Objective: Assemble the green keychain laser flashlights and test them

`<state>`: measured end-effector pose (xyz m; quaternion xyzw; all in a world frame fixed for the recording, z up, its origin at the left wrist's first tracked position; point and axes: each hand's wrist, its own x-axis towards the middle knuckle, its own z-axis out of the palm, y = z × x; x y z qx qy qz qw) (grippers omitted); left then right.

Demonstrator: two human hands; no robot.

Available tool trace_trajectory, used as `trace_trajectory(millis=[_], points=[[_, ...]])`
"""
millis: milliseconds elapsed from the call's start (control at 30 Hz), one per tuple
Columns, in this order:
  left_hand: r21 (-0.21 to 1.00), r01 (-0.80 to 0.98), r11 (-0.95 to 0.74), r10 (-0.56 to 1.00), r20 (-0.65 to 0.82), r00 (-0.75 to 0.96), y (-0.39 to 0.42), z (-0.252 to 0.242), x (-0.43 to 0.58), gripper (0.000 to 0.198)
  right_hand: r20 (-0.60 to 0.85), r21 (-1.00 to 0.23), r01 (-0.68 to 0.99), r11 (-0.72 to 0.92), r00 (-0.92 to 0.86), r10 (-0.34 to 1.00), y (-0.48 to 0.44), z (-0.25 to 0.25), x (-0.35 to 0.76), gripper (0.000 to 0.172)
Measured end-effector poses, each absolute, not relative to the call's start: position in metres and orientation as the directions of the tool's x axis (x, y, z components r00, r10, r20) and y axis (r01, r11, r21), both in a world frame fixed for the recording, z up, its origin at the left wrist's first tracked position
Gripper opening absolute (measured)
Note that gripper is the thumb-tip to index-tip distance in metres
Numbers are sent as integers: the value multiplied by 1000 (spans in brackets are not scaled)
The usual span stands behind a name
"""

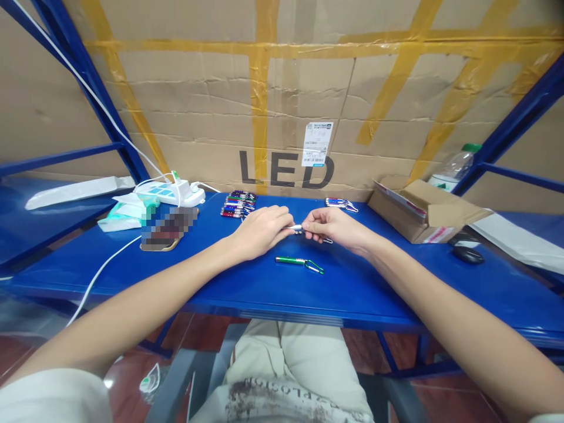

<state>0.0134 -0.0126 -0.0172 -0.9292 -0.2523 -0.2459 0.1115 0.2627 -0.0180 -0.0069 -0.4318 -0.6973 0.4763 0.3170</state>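
My left hand (264, 231) and my right hand (329, 228) meet over the middle of the blue table. Between their fingertips is a slim white, pen-like piece (296, 227), pinched from both sides. A metal clip (328, 240) pokes out below my right hand; whether it belongs to that piece, I cannot tell. Just in front of both hands, a slim green penlight-like tube (291, 260) with a green carabiner clip lies on the table. Behind my left hand sits a row of several similar tubes (238, 205) in red, blue and green. A few blue ones (338, 203) lie behind my right hand.
On the left are a phone (165, 232), a tissue pack (126, 214) and a white power strip (171, 192) with cables. An open cardboard box (423, 208), a black mouse (467, 254) and a plastic bottle (456, 167) stand right. A large taped carton (211, 117) walls the back.
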Motion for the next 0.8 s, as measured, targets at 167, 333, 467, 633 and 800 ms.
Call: trace_trajectory(millis=[167, 333, 467, 633, 800], points=[[-258, 543, -799, 374, 494, 785, -13, -19, 14, 34, -4, -946, 298, 130, -410, 912, -19, -7, 262, 39], [-310, 544, -780, 366, 478, 798, -13, -20, 15, 34, -24, -944, 309, 117, -418, 908, -19, -8, 262, 41], [-89, 548, -832, 433, 513, 741, -11, -20, 14, 32, 29, -928, 327, 181, -420, 907, -19, -6, 263, 43], [99, 566, -819, 521, 543, 659, -10, -19, 13, 25, 130, -856, 402, 325, -441, 888, -16, -1, 270, 41], [129, 593, -795, 556, 544, 628, -11, -18, 14, 25, 278, -463, 747, 476, -387, 879, -8, 4, 289, 24]])
